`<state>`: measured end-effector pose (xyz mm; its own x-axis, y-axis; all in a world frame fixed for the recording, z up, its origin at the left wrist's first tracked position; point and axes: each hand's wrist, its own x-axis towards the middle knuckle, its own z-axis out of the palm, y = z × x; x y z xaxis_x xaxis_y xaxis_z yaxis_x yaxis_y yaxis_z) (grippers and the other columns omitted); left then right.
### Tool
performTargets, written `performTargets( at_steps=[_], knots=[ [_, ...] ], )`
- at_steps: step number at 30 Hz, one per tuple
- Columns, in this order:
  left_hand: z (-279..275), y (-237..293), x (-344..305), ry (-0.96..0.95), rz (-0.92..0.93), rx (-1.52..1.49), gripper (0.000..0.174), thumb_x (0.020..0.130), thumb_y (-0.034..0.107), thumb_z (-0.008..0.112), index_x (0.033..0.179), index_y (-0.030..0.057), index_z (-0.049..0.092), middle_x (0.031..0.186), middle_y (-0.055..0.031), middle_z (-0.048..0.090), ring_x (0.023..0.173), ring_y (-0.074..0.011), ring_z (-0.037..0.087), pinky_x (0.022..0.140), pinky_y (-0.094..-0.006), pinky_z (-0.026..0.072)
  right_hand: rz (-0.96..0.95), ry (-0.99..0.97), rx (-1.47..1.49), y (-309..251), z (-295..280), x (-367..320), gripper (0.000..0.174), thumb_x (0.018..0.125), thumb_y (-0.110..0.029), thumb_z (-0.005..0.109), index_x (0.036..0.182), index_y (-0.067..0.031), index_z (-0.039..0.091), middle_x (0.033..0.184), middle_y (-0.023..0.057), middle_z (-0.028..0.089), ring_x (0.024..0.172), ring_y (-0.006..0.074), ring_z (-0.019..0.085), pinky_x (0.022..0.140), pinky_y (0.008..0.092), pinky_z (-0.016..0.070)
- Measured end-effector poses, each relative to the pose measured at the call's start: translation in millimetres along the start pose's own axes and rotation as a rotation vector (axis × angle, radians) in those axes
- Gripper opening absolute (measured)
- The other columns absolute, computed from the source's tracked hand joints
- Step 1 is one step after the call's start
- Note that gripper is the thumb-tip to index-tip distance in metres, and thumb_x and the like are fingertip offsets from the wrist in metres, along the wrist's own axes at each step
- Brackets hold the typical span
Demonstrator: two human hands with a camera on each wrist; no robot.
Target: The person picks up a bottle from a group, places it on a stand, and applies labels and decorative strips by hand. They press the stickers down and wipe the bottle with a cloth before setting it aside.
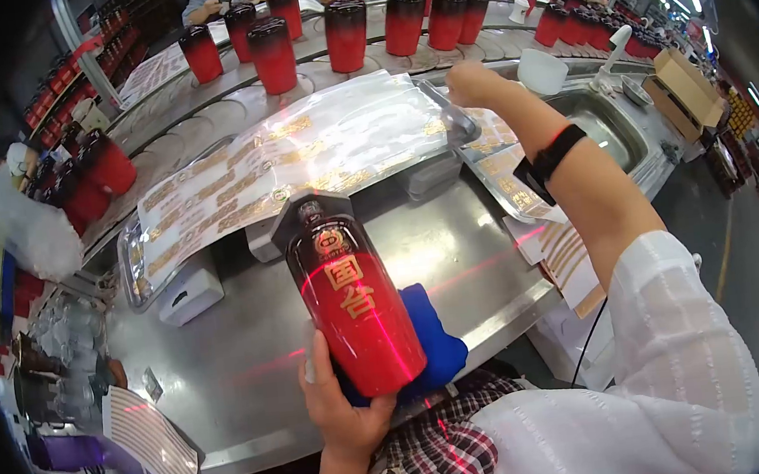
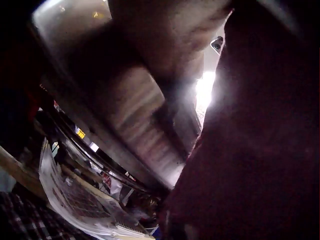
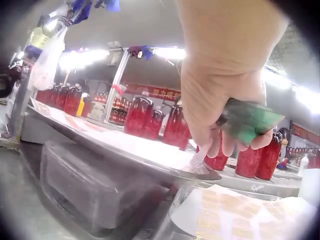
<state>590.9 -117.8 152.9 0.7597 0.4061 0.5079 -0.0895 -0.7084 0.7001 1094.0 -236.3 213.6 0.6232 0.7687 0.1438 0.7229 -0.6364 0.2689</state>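
Observation:
My left hand [image 1: 347, 423] grips the lower end of a red bottle [image 1: 366, 330] with a black shoulder and gold characters. The bottle lies tilted, its base over a blue cloth [image 1: 439, 336] and its neck at a dark angular rest [image 1: 338, 207]. In the left wrist view the bottle [image 2: 260, 150] is a dark mass on the right. My right hand [image 1: 474, 84] is at the right end of a tray covered by a sheet of gold labels [image 1: 299, 158]. Curled fingers hold a dark green object [image 3: 252, 122], its kind unclear, with fingertips close to the sheet's corner.
Several red bottles [image 1: 346, 34] stand on a conveyor beyond the tray. To the right are a second label tray [image 1: 521, 191], a sink [image 1: 634, 126] and a cardboard box [image 1: 685, 93]. Striped strips [image 1: 153, 446] hang over the table's left front edge. Other people sit across.

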Motion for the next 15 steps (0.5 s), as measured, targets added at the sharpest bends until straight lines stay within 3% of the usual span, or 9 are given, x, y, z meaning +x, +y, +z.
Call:
performTargets(
  at_steps=[3,5,7,10,11,12,13,14,15],
  knots=[
    [2.0,0.9,0.9,0.021,0.007,0.014,0.093,0.078,0.043,0.078,0.142,-0.0089,0.034,0.139,-0.0279,0.048,0.121,-0.0416,0.053,0.103,-0.0473,0.0373,-0.086,0.070,0.068,-37.3,-50.1,-32.5,0.018,0.076,-0.014,0.063,0.083,0.0014,0.071,0.090,0.0220,0.069,0.085,0.0390,0.067,0.078,0.0476,0.0520],
    [1.3,1.1,2.2,0.030,0.013,-0.003,0.093,0.078,0.042,0.079,0.142,-0.0081,0.034,0.140,-0.0282,0.047,0.122,-0.0416,0.052,0.103,-0.0465,0.0374,-0.115,0.102,0.383,-74.1,-92.5,-70.9,0.017,0.080,-0.015,0.064,0.076,0.0014,0.063,0.087,0.0192,0.062,0.084,0.0370,0.060,0.078,0.0429,0.0485],
    [1.2,0.4,1.4,0.014,-0.004,-0.023,0.094,0.079,0.042,0.078,0.144,-0.0069,0.032,0.141,-0.0287,0.045,0.125,-0.0413,0.049,0.103,-0.0460,0.0377,-0.208,0.243,0.574,-107.1,-116.6,-108.4,0.020,0.081,-0.020,0.067,0.083,0.0005,0.067,0.088,0.0184,0.065,0.083,0.0334,0.063,0.075,0.0426,0.0495],
    [-4.7,2.8,0.0,-0.064,-0.024,-0.088,0.095,0.081,0.043,0.075,0.146,-0.0073,0.027,0.145,-0.0265,0.041,0.132,-0.0373,0.043,0.108,-0.0445,0.0339,-0.262,0.305,1.042,-163.3,-156.3,-176.0,0.018,0.082,-0.017,0.070,0.081,0.0000,0.065,0.092,0.0132,0.063,0.082,0.0259,0.062,0.074,0.0355,0.0491],
    [-5.8,7.3,-0.2,-0.060,-0.068,-0.268,0.093,0.084,0.043,0.072,0.147,-0.0073,0.026,0.146,-0.0254,0.039,0.134,-0.0354,0.041,0.110,-0.0436,0.0321,-0.290,0.260,1.212,-177.2,-166.9,-196.1,0.014,0.083,-0.014,0.070,0.081,-0.0011,0.064,0.090,0.0119,0.063,0.082,0.0242,0.062,0.072,0.0339,0.0491],
    [-7.4,13.1,0.6,-0.054,-0.109,-0.446,0.091,0.086,0.043,0.070,0.147,-0.0073,0.024,0.147,-0.0243,0.038,0.135,-0.0334,0.039,0.111,-0.0427,0.0303,-0.369,0.348,1.249,-190.6,-161.3,-210.5,0.012,0.083,-0.012,0.070,0.081,-0.0017,0.063,0.093,0.0111,0.062,0.082,0.0224,0.062,0.073,0.0333,0.0492],
    [-9.3,18.4,1.7,-0.048,-0.151,-0.624,0.089,0.088,0.043,0.067,0.148,-0.0074,0.023,0.148,-0.0232,0.036,0.137,-0.0314,0.036,0.113,-0.0417,0.0285,-0.275,0.185,1.366,-201.5,-168.9,-228.5,0.012,0.083,-0.012,0.070,0.082,-0.0019,0.063,0.099,0.0115,0.061,0.083,0.0235,0.062,0.075,0.0335,0.0494],
    [-10.6,23.0,2.6,-0.035,-0.192,-0.653,0.087,0.090,0.044,0.064,0.148,-0.0070,0.022,0.148,-0.0222,0.036,0.138,-0.0299,0.036,0.113,-0.0405,0.0270,-0.216,0.073,1.452,-211.5,-162.6,-239.4,0.009,0.086,-0.008,0.066,0.082,-0.0014,0.062,0.110,0.0092,0.058,0.085,0.0128,0.055,0.073,0.0270,0.0444],
    [-11.1,27.4,3.9,-0.022,-0.232,-0.683,0.085,0.092,0.045,0.060,0.148,-0.0066,0.022,0.148,-0.0213,0.036,0.138,-0.0283,0.035,0.114,-0.0393,0.0254,-0.202,0.093,1.439,-221.2,-147.1,-244.6,0.010,0.085,-0.009,0.067,0.082,-0.0014,0.062,0.109,0.0093,0.057,0.084,0.0123,0.055,0.070,0.0261,0.0446]
  ],
)
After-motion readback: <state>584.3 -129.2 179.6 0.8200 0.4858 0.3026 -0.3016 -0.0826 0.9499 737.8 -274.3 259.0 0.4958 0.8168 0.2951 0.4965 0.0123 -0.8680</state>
